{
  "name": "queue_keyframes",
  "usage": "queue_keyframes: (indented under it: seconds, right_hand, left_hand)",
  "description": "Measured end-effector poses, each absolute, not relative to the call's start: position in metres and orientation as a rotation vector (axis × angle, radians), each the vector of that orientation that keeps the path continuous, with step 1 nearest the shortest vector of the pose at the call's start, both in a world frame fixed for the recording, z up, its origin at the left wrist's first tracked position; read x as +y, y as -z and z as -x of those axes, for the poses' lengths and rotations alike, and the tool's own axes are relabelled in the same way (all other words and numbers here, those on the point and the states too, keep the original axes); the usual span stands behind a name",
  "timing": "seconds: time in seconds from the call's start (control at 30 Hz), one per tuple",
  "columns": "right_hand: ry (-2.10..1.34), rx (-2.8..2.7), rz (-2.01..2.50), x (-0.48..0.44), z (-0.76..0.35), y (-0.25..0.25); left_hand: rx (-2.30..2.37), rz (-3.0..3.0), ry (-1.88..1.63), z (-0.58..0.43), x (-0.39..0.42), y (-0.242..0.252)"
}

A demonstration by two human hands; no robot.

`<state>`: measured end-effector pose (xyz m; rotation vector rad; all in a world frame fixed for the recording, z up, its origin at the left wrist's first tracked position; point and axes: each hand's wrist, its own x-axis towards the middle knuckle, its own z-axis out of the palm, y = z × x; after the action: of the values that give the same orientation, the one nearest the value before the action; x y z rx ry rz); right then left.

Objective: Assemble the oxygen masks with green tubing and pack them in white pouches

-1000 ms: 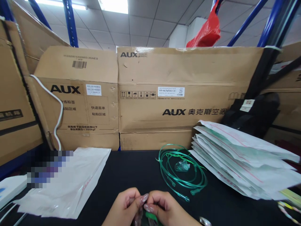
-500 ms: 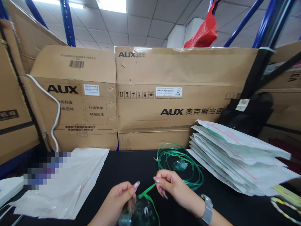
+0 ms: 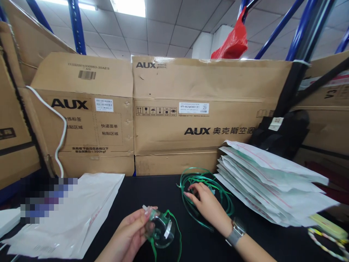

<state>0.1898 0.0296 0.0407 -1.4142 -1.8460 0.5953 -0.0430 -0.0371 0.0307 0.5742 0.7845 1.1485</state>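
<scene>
In the lower middle, my left hand [image 3: 136,225] grips a clear green oxygen mask [image 3: 165,233] at its narrow connector end. A thin green elastic strap [image 3: 178,227] hangs in a loop from the mask. To the right, my right hand [image 3: 203,200] is over a coil of green oxygen tubing [image 3: 231,207] on the black table. Its thumb and fingers are curved and apart, with nothing visible between them. Part of the tubing is hidden under that hand, as is most of a small clear green piece inside the coil.
White padded envelopes are stacked at the right [image 3: 272,189]. Flat white bags [image 3: 89,207] lie at the left. Large cardboard boxes [image 3: 169,134] form a wall behind the black table [image 3: 131,196]. A beaded loop [image 3: 321,243] lies at the right edge.
My right hand has let go of the green strap and moved up and right to the tubing coil. My left hand has raised and turned the mask, which now shows more fully.
</scene>
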Motion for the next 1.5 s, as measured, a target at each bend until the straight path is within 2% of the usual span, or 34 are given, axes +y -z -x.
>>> queue_keyframes:
  seconds: [0.1, 0.47, 0.87, 1.13, 1.37, 1.5]
  right_hand:
    - [-0.298, -2.072, 1.640, 0.031, -0.200, -0.041]
    - [-0.044, -2.178, 1.656, 0.022, -0.185, -0.034]
    - [-0.165, -1.860, 1.506, 0.045, -0.205, -0.031]
    - [0.056, -1.253, 1.199, 0.051, -0.234, -0.054]
    - [-0.059, -1.434, 1.028, 0.045, -0.221, -0.047]
    - [-0.104, -1.350, 1.004, 0.045, -0.217, -0.045]
  left_hand:
    - [0.895, -0.532, -1.105, 0.041, -0.040, -0.035]
    - [0.904, -0.501, -1.148, 0.039, -0.038, -0.035]
    - [0.917, -0.500, -1.127, 0.040, -0.040, -0.035]
    - [0.955, -0.458, -1.196, 0.040, -0.042, -0.040]
    - [0.965, -0.452, -1.178, 0.038, -0.042, -0.044]
    - [0.954, -0.515, -1.198, 0.038, -0.040, -0.041]
